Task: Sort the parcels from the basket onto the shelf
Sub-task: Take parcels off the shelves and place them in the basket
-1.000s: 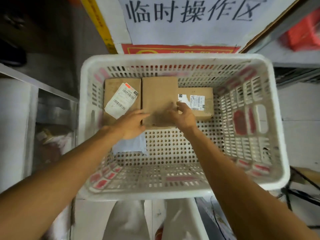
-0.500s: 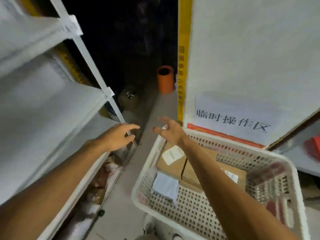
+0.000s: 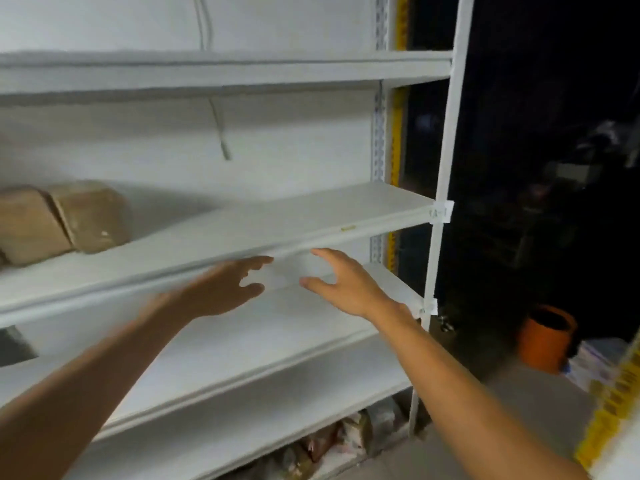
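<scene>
Hands first: my left hand [image 3: 225, 289] and right hand [image 3: 346, 285] are both spread wide, fingers straight, palms turned toward each other with a gap between them, and neither has hold of anything. They hang side by side just in front of the white shelf [image 3: 346, 213], a little below the lip of its middle board. Two brown parcels [image 3: 69, 220] sit on that board, touching each other, well off to the left of both hands and toward the back. My left hand is the nearer one to them. From the parcels rightward the board is bare as far as the upright post. The basket is out of my view, so I cannot say which way it lies from the hands. I judge that nothing is being carried to the shelf right now, so the coming move calls for turning to find the basket. An orange bin [image 3: 545, 337] on the floor to the right is something to steer clear of.
</scene>
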Action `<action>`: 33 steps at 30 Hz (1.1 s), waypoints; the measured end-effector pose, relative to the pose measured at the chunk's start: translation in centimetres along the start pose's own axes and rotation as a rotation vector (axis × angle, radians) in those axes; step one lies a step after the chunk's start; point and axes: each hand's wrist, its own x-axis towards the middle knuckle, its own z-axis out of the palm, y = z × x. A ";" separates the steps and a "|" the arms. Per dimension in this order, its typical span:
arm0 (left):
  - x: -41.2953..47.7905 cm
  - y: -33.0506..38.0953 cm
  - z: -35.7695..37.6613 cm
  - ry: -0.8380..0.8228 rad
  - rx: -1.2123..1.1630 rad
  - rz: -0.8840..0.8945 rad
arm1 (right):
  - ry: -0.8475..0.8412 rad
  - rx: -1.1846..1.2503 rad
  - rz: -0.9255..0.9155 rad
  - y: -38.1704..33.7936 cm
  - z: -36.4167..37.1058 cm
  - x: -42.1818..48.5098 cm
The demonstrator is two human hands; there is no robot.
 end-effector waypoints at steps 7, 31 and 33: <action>-7.1 -10.8 -10.9 0.203 0.168 -0.111 | -0.122 -0.026 -0.191 -12.4 7.1 9.3; -5.4 -35.1 -18.7 0.382 0.119 -0.320 | -0.195 0.106 -0.256 -23.4 26.1 32.2; -3.3 -36.6 -19.5 0.366 0.142 -0.329 | -0.159 0.101 -0.270 -23.5 26.6 34.8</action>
